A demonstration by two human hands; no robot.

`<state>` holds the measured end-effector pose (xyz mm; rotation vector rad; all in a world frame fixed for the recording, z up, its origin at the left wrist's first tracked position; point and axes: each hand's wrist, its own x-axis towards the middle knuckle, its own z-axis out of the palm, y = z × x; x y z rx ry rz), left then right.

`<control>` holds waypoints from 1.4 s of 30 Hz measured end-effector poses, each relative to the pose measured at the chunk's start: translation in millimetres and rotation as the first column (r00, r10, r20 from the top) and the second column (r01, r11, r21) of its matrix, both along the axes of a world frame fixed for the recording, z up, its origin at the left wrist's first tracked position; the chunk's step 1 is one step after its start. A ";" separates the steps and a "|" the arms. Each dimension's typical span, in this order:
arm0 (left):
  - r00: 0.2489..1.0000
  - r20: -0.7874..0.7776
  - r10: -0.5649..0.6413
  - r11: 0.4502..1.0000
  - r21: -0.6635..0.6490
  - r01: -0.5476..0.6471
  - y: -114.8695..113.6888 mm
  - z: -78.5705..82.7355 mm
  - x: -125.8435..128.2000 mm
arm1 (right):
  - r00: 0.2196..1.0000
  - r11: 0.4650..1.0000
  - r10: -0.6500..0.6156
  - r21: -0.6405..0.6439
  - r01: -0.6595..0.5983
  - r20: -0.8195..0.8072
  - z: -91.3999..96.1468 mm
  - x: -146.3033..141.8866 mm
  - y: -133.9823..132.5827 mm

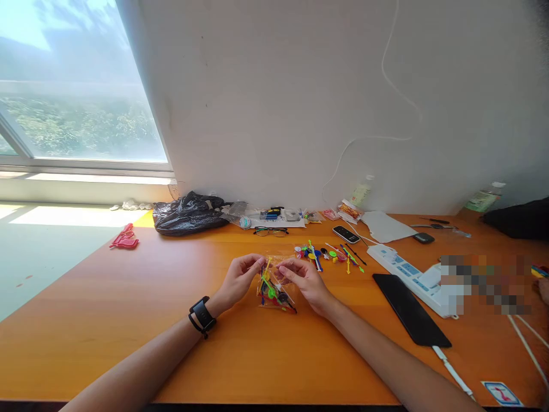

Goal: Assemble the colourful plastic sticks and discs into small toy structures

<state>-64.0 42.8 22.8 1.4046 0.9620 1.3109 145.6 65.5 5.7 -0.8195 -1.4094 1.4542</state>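
A clear plastic bag (277, 306) with small coloured plastic pieces inside is held up between my two hands. My left hand (241, 279) pinches its upper left edge. On the other side my right hand (309, 281) grips the upper right edge between thumb and fingers. Green, yellow, red, blue and dark pieces show through the film. Just beyond my right hand lies a loose group of similar plastic pieces (316, 256), some stick-shaped and some round. Whether the bag's mouth is open cannot be made out.
Right of my hands lie a black phone (409, 309) on a cable and a white power strip (412, 274). Behind are eyeglasses (271, 231), a black plastic bag (189, 213) and a small black device (345, 234). A red plastic object (125, 237) sits left. Another person's hand (544, 289) shows at the right edge.
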 end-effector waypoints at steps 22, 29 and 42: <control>0.998 0.034 -0.053 0.996 -0.068 0.056 -9.2 3.4 9.8 | 0.999 0.996 -0.011 0.092 0.007 0.049 1.1 0.4 -1.2; 0.986 0.053 -0.159 0.983 -0.080 0.163 -6.1 6.3 5.2 | 1.000 0.999 0.012 0.037 -0.012 0.009 4.5 -0.6 -3.3; 0.996 0.038 -0.085 0.990 -0.110 0.089 -2.2 -7.9 7.5 | 0.997 0.996 -0.073 0.061 0.071 0.025 -0.3 -1.2 -0.5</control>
